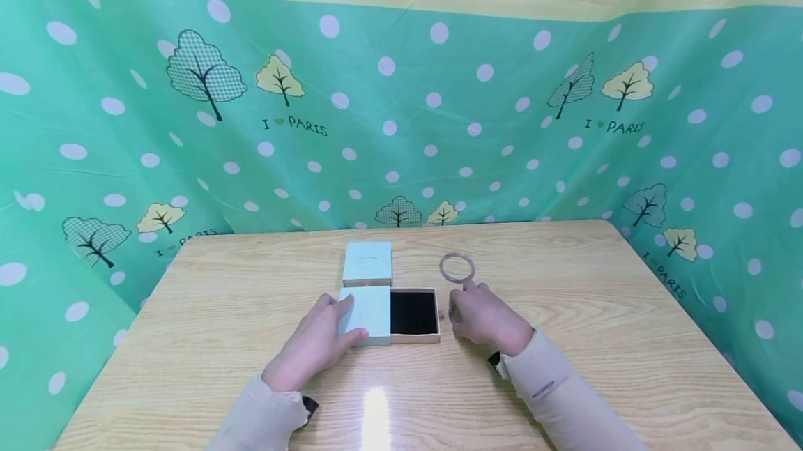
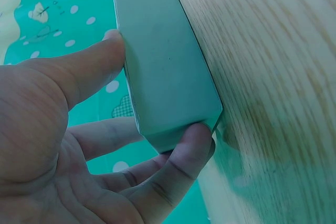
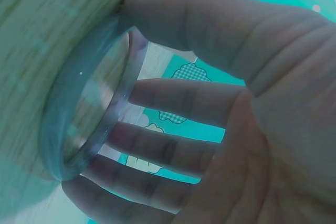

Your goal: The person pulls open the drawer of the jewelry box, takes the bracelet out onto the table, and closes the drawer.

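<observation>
My left hand (image 1: 314, 346) holds the pale blue sleeve of a gift box (image 1: 370, 315); in the left wrist view the thumb lies along one edge of the sleeve (image 2: 168, 61) and a fingertip at its end corner. The drawer (image 1: 414, 339), lined in black, is slid out to the right, with a small tab at its right end. My right hand (image 1: 486, 315) is beside that tab. In the right wrist view its thumb and fingers hold a translucent bangle (image 3: 63, 98) at the tabletop, hidden under the hand in the head view. Another bangle (image 1: 444, 273) lies just beyond the knuckles.
A second pale blue box (image 1: 368, 261), shut, stands directly behind the first one. All of this is on a wood-grain table (image 1: 238, 297). A green dotted curtain (image 1: 351, 109) hangs behind the table and along its sides.
</observation>
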A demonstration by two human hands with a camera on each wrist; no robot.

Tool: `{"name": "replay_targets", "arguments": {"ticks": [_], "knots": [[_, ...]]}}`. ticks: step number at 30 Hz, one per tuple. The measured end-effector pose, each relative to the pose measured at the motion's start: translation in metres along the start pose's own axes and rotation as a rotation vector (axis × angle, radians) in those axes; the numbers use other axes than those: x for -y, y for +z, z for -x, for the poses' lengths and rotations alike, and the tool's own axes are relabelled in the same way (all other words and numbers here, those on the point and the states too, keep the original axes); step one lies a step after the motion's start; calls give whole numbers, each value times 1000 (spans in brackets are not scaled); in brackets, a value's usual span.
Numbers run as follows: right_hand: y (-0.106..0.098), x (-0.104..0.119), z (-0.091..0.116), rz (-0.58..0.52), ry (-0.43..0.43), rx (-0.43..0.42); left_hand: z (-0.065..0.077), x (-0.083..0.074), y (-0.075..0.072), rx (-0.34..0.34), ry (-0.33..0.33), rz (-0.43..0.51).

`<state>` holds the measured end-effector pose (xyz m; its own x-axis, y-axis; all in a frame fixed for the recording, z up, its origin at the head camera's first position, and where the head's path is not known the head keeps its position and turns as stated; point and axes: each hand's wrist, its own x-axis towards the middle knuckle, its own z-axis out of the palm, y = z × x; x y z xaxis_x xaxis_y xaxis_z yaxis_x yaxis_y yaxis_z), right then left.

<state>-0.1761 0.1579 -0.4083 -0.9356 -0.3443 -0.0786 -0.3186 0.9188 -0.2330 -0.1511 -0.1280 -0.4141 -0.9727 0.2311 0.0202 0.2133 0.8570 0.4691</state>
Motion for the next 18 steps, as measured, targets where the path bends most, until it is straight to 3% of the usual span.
{"name": "replay_targets", "arguments": {"ticks": [18], "knots": [[-1,1,2,8,16,-11,-1,0,0,2,-1,5]]}}
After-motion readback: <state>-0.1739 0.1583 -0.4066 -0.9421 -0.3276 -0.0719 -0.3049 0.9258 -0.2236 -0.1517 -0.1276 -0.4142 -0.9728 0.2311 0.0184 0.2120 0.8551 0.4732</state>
